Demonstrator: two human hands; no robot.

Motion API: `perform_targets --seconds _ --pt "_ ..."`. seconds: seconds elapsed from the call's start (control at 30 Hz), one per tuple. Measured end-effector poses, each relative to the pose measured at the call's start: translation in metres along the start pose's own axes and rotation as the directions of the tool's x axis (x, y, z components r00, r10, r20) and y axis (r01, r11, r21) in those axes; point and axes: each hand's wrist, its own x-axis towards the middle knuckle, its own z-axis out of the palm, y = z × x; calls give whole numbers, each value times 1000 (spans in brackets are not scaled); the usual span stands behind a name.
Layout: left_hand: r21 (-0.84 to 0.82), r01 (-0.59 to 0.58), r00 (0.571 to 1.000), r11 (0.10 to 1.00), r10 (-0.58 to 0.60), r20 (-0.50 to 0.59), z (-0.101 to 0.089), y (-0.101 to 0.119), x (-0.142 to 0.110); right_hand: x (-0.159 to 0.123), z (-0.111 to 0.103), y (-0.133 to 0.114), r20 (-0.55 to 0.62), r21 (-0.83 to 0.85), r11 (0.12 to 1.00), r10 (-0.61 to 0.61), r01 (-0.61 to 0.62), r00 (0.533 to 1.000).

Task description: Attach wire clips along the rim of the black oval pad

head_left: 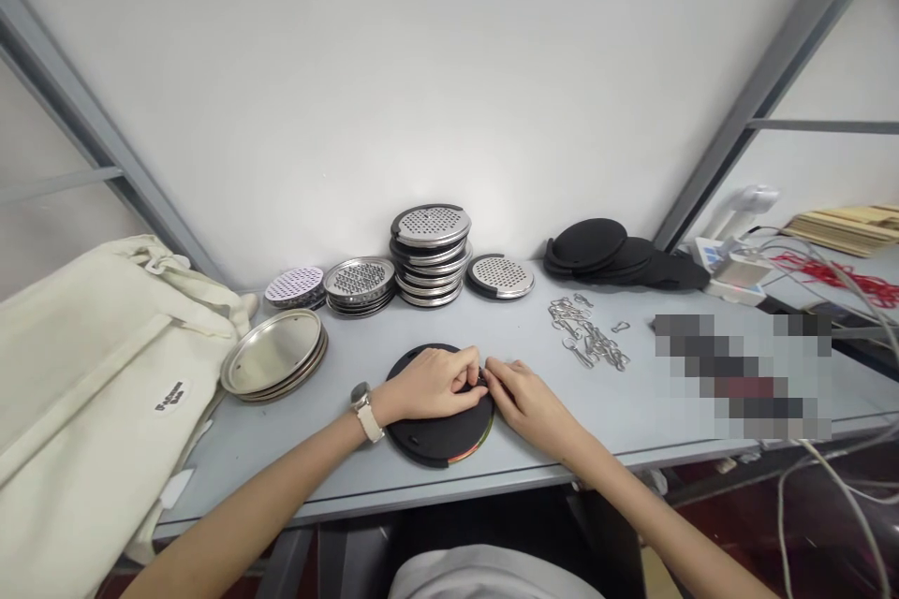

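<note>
A black round disc (428,445), with a thin red and yellow-green rim at its lower right, lies flat near the table's front edge. My left hand (439,384) rests across it, fingers curled and thumb pressed towards the index finger at the disc's right edge. Right against that edge, my right hand (523,398) is closed in a pinch. A small dark, shiny bit shows between the two hands, too covered to name. To the right lies a loose heap of small metal snap hooks (594,342).
Along the wall stand a tall stack of round graters (432,248), a lower stack (360,281), a single grater (502,276) and black covers (590,243). Metal discs (277,351) and a cream bag (119,374) are at left. Cables (835,496) hang at right.
</note>
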Motion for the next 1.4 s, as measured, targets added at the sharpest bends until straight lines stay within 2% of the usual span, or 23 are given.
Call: perform_targets --seconds 0.17,0.4,0.53,0.97,1.4 --pt "10 -10 1000 1000 10 0 0 1 0 -1 -5 1 42 37 999 -1 -1 999" --pt "28 46 999 999 -46 -6 0 1 1 -2 -5 2 38 2 1000 -13 13 999" --pt "48 34 999 998 -34 -2 0 0 1 -3 -5 1 37 -39 999 -36 37 999" --pt "-29 18 1000 999 -17 26 -3 0 1 -4 -5 -1 41 -61 997 -38 41 998" --pt "-85 37 998 996 -32 52 -5 -1 2 -4 -7 -1 45 84 996 20 -24 999"
